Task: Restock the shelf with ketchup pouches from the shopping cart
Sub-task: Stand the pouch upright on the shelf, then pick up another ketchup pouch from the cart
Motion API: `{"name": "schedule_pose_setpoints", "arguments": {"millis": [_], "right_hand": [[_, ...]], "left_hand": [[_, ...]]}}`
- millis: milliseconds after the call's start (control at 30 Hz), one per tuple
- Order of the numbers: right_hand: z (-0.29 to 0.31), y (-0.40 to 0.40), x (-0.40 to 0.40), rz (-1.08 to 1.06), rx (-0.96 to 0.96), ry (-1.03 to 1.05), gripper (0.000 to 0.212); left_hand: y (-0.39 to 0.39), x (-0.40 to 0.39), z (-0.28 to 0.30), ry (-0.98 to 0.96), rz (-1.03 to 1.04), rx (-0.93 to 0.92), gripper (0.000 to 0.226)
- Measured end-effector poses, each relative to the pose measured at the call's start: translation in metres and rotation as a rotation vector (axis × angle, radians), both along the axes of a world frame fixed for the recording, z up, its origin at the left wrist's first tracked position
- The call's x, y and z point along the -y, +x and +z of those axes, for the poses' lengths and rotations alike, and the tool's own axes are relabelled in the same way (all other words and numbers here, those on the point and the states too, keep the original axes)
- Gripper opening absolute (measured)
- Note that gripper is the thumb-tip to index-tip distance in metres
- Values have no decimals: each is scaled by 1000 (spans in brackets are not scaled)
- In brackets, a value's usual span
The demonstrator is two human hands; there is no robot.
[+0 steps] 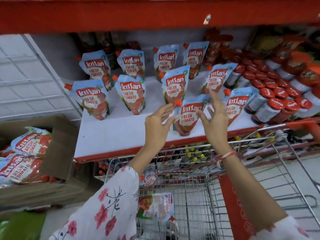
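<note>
Several blue and red ketchup pouches stand upright on the white shelf [121, 135]. The nearest pouch [187, 116] stands at the shelf's front, between my hands. My left hand [159, 123] is just left of it, fingers spread, fingertips near its orange cap. My right hand [216, 116] is just right of it, fingers spread and apart from the pouch. Neither hand grips anything. Below, the wire shopping cart [199, 196] holds a flat pouch [155, 207] and another pouch [149, 181] leaning at its front wall.
A cardboard box [58, 153] at the left holds more ketchup pouches [26, 156]. Red-capped jars [277, 101] crowd the shelf's right side. A red shelf edge [155, 16] runs overhead. The cart's red handle [301, 125] is at right.
</note>
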State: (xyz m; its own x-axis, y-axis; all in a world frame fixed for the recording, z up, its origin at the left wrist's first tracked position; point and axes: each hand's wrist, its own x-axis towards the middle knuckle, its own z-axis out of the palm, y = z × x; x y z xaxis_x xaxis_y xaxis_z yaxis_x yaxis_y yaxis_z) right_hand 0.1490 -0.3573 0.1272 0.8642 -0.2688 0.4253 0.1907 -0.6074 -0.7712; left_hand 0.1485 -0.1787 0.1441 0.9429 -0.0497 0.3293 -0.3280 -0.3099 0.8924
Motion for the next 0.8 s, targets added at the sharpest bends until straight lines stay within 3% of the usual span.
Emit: {"name": "schedule_pose_setpoints", "arguments": {"millis": [200,333,467,600,800], "right_hand": [[-31,-36,-29,-27,-2,27,47],[-67,-65,-52,-41,-25,-63,30],[-116,-83,-70,197,-236,-213,19],[-165,-72,-89,437,-628,-401,29],[-221,-51,-112,561,-747,-703,35]], "left_hand": [[-42,-22,-42,81,-12,-46,35],[-71,-46,-91,263,-17,-120,34],[-85,-72,-136,496,46,-383,44],[-81,-79,-167,797,-68,-660,60],[-67,-81,-211,932,-89,-795,27]]}}
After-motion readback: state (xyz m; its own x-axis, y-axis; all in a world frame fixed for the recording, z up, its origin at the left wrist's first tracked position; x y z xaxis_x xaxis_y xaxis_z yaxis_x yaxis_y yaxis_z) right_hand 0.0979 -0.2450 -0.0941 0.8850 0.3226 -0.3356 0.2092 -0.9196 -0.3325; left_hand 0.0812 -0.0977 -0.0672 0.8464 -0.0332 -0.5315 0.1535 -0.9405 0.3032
